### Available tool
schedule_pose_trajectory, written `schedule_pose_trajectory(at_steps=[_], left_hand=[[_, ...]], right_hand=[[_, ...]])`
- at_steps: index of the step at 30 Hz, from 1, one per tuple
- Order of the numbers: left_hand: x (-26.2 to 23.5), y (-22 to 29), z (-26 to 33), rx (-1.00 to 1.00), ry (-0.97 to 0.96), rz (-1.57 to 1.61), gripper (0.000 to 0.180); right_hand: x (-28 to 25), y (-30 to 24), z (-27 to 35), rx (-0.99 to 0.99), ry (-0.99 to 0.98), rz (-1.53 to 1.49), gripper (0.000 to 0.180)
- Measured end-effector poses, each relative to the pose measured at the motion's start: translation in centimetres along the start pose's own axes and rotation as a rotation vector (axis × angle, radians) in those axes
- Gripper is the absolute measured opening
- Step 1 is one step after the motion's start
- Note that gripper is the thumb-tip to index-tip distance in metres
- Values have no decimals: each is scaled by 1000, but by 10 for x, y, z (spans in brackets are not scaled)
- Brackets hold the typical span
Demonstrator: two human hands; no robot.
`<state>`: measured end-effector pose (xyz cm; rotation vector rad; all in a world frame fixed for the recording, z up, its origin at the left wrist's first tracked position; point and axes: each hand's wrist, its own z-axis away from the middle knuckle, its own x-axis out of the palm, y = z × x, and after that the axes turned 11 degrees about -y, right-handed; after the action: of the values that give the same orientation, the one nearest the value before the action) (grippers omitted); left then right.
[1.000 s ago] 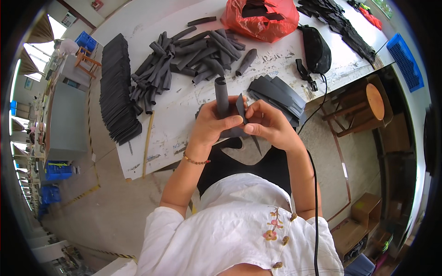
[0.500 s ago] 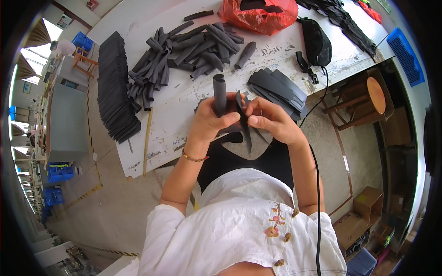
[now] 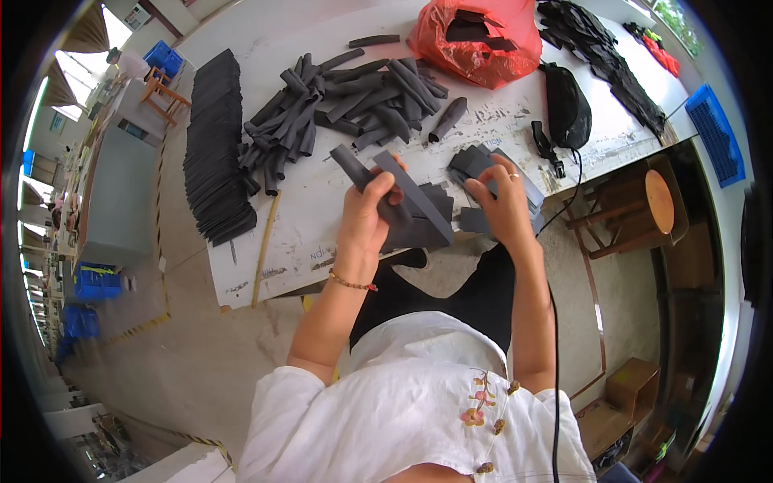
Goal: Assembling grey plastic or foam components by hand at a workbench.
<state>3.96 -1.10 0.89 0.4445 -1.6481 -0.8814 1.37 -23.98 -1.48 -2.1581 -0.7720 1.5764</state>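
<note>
My left hand (image 3: pixel 369 211) is closed around a dark grey rolled tube (image 3: pixel 348 163), which is tilted with its upper end toward the far left. A flat dark grey strip (image 3: pixel 415 199) is gripped in the same hand, slanting down to the right beside the tube. My right hand (image 3: pixel 507 201) is apart from the left one, over the near side of a fanned stack of flat dark strips (image 3: pixel 527 189). Its thumb and fingers are bent and apart, with nothing seen between them. More flat dark pieces (image 3: pixel 435 197) lie on the table behind the left hand's strip.
A heap of rolled dark tubes (image 3: pixel 362 92) covers the table's (image 3: pixel 302 233) middle, beside a long row of stacked dark pieces (image 3: pixel 213 153). A yellowish stick (image 3: pixel 266 248) lies near the left edge. Farther right are a red plastic bag (image 3: pixel 483 48) and a black pouch (image 3: pixel 566 105).
My right hand has let go of the strip and moved right to the stack. My left hand now holds strip and tube together, the tube tipped to the left.
</note>
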Motion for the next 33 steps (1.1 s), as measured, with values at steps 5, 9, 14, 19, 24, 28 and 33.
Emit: schedule_pose_trajectory(at_steps=[5,9,14,19,24,28,33], left_hand=[[7,1,6,-9,23,4,40],[2,15,0,-19,75,186,47],[-31,23,8,-264,0,156,48],[-37,25,3,-201,1,39,38],[-40,29,-2,-220,38,47,29],[-40,29,-3,-245,51,69,25],[-28,34,1,-271,2,42,28]], right_hand=[[2,-101,-9,-30,-410,-525,27],[0,-82,-7,-108,-183,-483,20],[-8,-75,5,-94,-153,-420,50],[-24,-72,19,-26,-232,-462,41],[-32,-78,19,-186,-273,-327,37],[-29,-89,10,-322,-227,-150,34],[-32,-93,3,-363,-206,-30,35]])
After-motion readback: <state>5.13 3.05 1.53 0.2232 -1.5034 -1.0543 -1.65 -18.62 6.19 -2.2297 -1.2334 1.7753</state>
